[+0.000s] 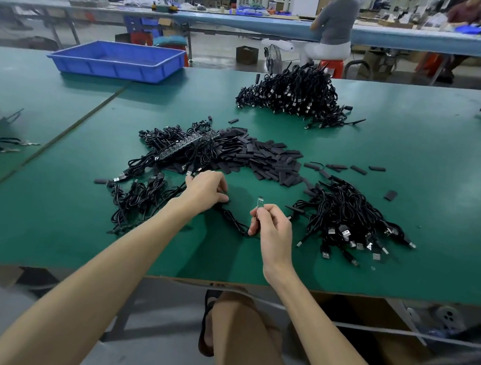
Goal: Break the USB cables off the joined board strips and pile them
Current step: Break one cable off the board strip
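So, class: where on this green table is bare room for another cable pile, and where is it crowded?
Bare: left, between the blue tray and the near edge; right, between the far pile and the near-right pile. Crowded: the middle, with tangled cables and sleeves.

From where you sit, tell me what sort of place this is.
Most likely a factory assembly floor: heaps of black USB cables on a long green bench, a blue tray, and another worker seated at the next bench.

I pinch one black cable (232, 219) in my right hand (273, 228), its board end (259, 204) upright. Board strip (187, 146) lies across tangled cables (161, 144); loose pile (348, 219) at right.
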A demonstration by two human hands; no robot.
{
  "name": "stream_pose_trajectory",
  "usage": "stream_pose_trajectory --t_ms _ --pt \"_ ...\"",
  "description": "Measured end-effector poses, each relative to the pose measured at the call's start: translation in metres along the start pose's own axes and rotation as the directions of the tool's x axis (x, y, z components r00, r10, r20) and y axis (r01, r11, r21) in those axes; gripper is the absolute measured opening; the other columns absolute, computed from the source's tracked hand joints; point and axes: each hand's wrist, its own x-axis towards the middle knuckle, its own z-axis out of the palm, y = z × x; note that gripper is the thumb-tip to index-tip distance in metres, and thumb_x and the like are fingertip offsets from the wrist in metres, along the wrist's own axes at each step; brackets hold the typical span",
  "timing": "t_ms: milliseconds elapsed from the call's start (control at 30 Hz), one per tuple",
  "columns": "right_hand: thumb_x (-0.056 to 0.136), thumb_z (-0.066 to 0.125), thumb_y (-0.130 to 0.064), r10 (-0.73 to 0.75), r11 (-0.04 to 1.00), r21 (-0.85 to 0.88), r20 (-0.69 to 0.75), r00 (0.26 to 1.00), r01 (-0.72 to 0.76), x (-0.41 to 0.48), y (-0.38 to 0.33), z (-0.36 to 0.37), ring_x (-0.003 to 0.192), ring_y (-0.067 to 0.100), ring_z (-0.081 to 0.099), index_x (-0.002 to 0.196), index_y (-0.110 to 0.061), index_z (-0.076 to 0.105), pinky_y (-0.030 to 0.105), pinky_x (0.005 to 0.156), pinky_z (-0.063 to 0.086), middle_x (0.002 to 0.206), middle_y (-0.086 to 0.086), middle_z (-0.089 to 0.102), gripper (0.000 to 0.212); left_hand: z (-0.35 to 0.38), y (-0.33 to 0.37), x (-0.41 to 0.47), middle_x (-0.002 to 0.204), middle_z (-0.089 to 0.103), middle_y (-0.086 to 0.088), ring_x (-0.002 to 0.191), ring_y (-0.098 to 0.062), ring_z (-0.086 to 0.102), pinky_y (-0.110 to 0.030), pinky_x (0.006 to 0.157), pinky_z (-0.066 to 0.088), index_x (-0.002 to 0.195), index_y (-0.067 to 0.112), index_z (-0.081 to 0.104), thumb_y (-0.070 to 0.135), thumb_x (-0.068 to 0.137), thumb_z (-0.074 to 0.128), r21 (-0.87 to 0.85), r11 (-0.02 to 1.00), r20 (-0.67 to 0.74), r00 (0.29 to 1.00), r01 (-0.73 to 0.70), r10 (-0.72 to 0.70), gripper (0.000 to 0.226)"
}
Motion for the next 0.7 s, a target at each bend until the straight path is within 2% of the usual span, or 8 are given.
stream_pose_trajectory --t_ms 133,267,333,400,467,533,633,700 --pt "0.100 0.051 -0.011 0.000 1.000 -0.003 0.006 1.000 0.000 0.000 0.000 0.000 0.060 0.012 0.051 0.080 -0.009 0.062 0.025 0.064 0.048 0.062 -0.004 0.055 0.023 0.000 0.005 0.002 0.107 0.066 0.000 0.109 -0.023 0.057 -0.049 0.103 0.029 0.092 0.020 0.068 0.022 0.088 0.078 0.007 1.000 0.024 0.999 0.026 -0.026 0.011" --pt "0.099 0.052 -0.012 0.003 1.000 -0.015 0.006 1.000 -0.003 0.000 0.001 0.000 0.061 0.013 0.052 0.080 -0.010 0.063 0.030 0.067 0.048 0.061 -0.004 0.056 0.022 -0.003 0.001 -0.001 0.099 0.062 0.004 0.101 -0.017 0.055 -0.059 0.113 0.024 0.094 0.021 0.069 0.022 0.089 0.077 0.046 0.998 0.045 0.998 -0.048 0.046 0.010" --pt "0.099 0.052 -0.012 0.004 1.000 -0.014 0.007 1.000 -0.004 0.000 0.001 -0.001 0.060 0.012 0.052 0.080 -0.010 0.063 0.030 0.068 0.049 0.060 -0.005 0.055 0.023 -0.010 -0.002 -0.002 0.098 0.059 0.003 0.100 -0.018 0.055 -0.053 0.108 0.036 0.097 0.023 0.069 0.023 0.086 0.079 0.042 0.994 0.107 0.989 -0.103 0.098 0.014" --pt "0.099 0.052 -0.012 0.006 1.000 -0.014 0.008 1.000 -0.005 0.000 0.001 -0.001 0.060 0.012 0.051 0.079 -0.010 0.063 0.029 0.066 0.048 0.060 -0.005 0.054 0.023 -0.019 -0.004 -0.001 0.097 0.060 0.001 0.097 -0.021 0.058 -0.046 0.095 0.048 0.094 0.023 0.068 0.021 0.084 0.082 0.040 0.986 0.188 0.970 -0.164 0.154 0.018" --pt "0.100 0.052 -0.013 0.008 1.000 -0.008 0.007 1.000 -0.008 0.001 0.001 -0.001 0.060 0.013 0.049 0.080 -0.010 0.063 0.029 0.065 0.046 0.060 -0.005 0.053 0.023 -0.022 -0.004 0.001 0.091 0.062 0.001 0.093 -0.023 0.060 -0.044 0.090 0.050 0.091 0.022 0.066 0.020 0.083 0.082 0.072 0.977 0.243 0.954 -0.201 0.178 0.018" --pt "0.101 0.051 -0.015 0.005 1.000 0.001 0.004 1.000 -0.005 0.001 0.001 -0.001 0.060 0.013 0.048 0.082 -0.010 0.064 0.030 0.065 0.045 0.061 -0.005 0.051 0.024 -0.019 -0.004 0.003 0.093 0.058 0.002 0.095 -0.023 0.057 -0.039 0.090 0.043 0.089 0.021 0.064 0.021 0.083 0.082 0.119 0.971 0.243 0.955 -0.206 0.172 0.018" --pt "0.104 0.050 -0.017 -0.010 1.000 -0.004 0.000 1.000 0.010 0.002 0.002 -0.001 0.061 0.013 0.048 0.085 -0.012 0.065 0.032 0.066 0.045 0.062 -0.006 0.051 0.025 -0.012 -0.004 0.001 0.098 0.051 0.004 0.099 -0.020 0.049 -0.037 0.089 0.023 0.084 0.025 0.058 0.025 0.085 0.079 0.149 0.975 0.187 0.973 -0.165 0.136 0.021" --pt "0.105 0.050 -0.018 -0.014 1.000 -0.022 -0.004 1.000 0.014 0.002 0.002 -0.001 0.062 0.013 0.050 0.087 -0.013 0.066 0.034 0.068 0.045 0.063 -0.007 0.053 0.025 -0.009 -0.001 -0.002 0.096 0.059 0.005 0.100 -0.021 0.054 -0.034 0.087 0.021 0.083 0.024 0.055 0.021 0.090 0.074 0.036 0.989 0.110 0.985 -0.141 0.136 0.021"
